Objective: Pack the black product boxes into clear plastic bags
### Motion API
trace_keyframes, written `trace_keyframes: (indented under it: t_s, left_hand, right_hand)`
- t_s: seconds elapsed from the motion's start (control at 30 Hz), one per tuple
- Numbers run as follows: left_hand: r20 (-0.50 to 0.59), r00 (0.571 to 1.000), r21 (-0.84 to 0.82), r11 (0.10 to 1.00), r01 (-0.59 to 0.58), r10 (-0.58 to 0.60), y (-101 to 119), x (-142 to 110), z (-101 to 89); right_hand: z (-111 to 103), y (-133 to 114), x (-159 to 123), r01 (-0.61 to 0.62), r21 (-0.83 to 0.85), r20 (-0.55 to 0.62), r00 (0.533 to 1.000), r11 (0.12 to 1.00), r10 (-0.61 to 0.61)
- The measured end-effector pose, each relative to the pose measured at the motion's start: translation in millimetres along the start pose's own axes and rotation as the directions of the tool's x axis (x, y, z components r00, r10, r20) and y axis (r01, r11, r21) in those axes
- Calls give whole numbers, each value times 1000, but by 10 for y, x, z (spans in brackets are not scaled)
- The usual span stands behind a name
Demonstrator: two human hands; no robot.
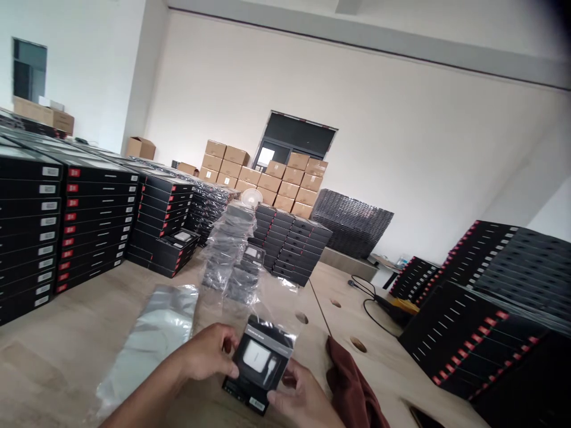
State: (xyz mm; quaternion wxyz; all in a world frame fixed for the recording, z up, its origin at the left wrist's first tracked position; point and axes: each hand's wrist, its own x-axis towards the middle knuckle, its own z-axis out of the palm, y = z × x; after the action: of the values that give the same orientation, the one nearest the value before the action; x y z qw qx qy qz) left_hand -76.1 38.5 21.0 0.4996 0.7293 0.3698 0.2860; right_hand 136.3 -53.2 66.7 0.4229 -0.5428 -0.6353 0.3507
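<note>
A small black box (pixel 257 361), printed with a white device and a plug, is held between my two hands over the wooden table. Clear plastic film sticks out past its top edge. My left hand (pixel 206 352) grips the box's left side, thumb on the front. On the lower right side, my right hand (pixel 303 392) holds it with the thumb near the label corner. Left of the box lies a stack of flat clear plastic bags (pixel 154 339). Just beyond the box stand black boxes wrapped in loose clear plastic (pixel 232 261).
Tall stacks of black boxes (pixel 96 220) line the left side, and more stacks (pixel 473 339) stand on the right. A brown cloth (pixel 354 389) lies right of my hands. Round holes (pixel 358 344) pierce the tabletop. Black cables (pixel 375 303) and cardboard cartons (pixel 285 181) are farther back.
</note>
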Motion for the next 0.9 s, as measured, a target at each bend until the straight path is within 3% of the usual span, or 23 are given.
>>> trace_keyframes:
  t_s: [0.1,0.2,0.27,0.4,0.6,0.67,0.8,0.9]
  left_hand:
    - [11,1000,123,992,-3,2,10,-46,1]
    - [-48,991,-27,992,-124,123,139,-76,11]
    - [-77,984,-122,978,-169,160,199,-69,28]
    - [-8,996,-130,987,-93,93,87,8,97]
    - [110,994,-123,992,0,14,-168,77,164]
    - [112,993,-116,993,-15,28,-145,54,162]
    - [-3,992,-175,976,-127,128,-20,9,156]
    - [48,991,-280,954,-105,123,33,11,148]
  right_hand:
    - [3,99,14,36,41,48,998,999,-38]
    - [36,248,37,26,13,9,1000,1000,-26]
    - [71,313,38,8,40,57,998,999,-10]
    - [97,251,4,7,144,181,983,990,-33]
    - [17,166,23,65,66,-36,997,996,-63]
    - [27,246,56,64,9,-34,997,998,-64]
    - [90,376,87,61,34,-3,998,998,-61]
    - [108,318,50,63,102,32,997,993,-67]
